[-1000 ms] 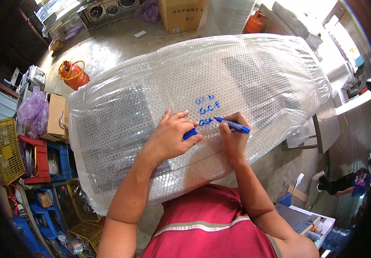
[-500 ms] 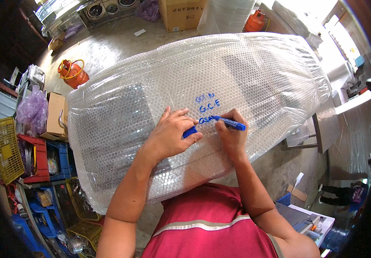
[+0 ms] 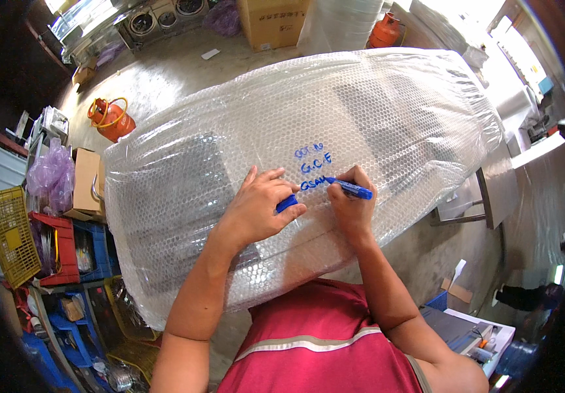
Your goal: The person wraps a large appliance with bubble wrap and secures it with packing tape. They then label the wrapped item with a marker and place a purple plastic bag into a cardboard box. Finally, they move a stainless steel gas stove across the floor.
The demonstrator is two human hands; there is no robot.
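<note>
A large object wrapped in clear bubble wrap (image 3: 243, 150) fills the middle of the view. Blue handwriting (image 3: 312, 167) marks its near side in three lines. My right hand (image 3: 353, 208) grips a blue marker (image 3: 349, 190) with its tip on the lowest line of writing. My left hand (image 3: 259, 206) lies flat on the wrap just left of the writing, and the blue marker cap (image 3: 287, 204) sits between its fingers.
An orange gas cylinder (image 3: 111, 120) stands on the concrete floor at the left, another (image 3: 385, 31) at the back. A cardboard box (image 3: 274, 23) sits behind. Yellow, red and blue crates (image 3: 34, 242) are stacked at the left. A metal table (image 3: 492, 193) stands at the right.
My right hand has moved the marker leftward and down, from the end of the second line to a new third line of blue letters. The left hand has stayed pressed on the wrap.
</note>
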